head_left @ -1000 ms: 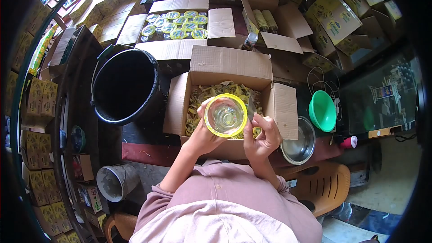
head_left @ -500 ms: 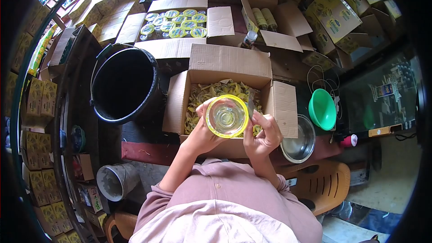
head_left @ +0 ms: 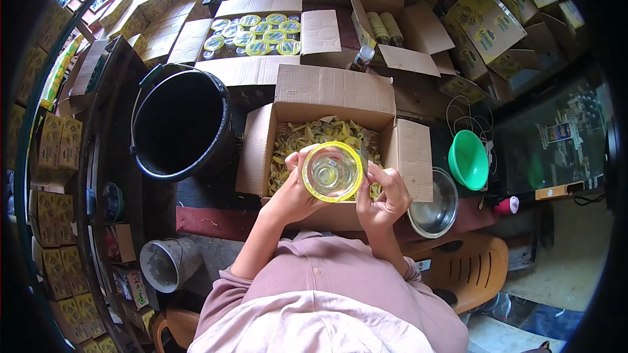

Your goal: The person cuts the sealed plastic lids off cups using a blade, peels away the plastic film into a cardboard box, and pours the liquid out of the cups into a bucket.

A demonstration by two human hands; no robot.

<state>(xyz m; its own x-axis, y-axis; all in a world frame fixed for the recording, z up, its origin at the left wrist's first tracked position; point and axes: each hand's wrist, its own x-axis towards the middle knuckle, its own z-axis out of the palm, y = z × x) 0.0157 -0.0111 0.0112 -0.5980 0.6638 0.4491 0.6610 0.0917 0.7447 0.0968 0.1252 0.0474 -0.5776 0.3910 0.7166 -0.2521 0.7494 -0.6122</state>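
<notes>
In front of my chest, my left hand (head_left: 292,189) is wrapped round a clear round cup (head_left: 330,173) with a bright yellow rim, its mouth facing up towards me. The cup looks see-through, with rings at its base. At the cup's right edge, my right hand (head_left: 384,199) is closed in a pinch on a thin grey blade-like strip (head_left: 364,151) that points away from me. Its lower end is hidden by my fingers. Below and beyond both hands stands an open cardboard box (head_left: 335,85), filled with yellow-green printed wrappers or labels (head_left: 294,137).
A black bucket (head_left: 226,117) stands left of the box. To the right are a steel bowl (head_left: 451,202) and a green bowl (head_left: 470,157). Behind sit a carton of yellow-lidded cups (head_left: 258,33), a small bottle (head_left: 362,59) and an open carton (head_left: 418,26).
The cup has shifted slightly right and down and tilted a little in my left hand. My right hand keeps its pinch at the cup's edge.
</notes>
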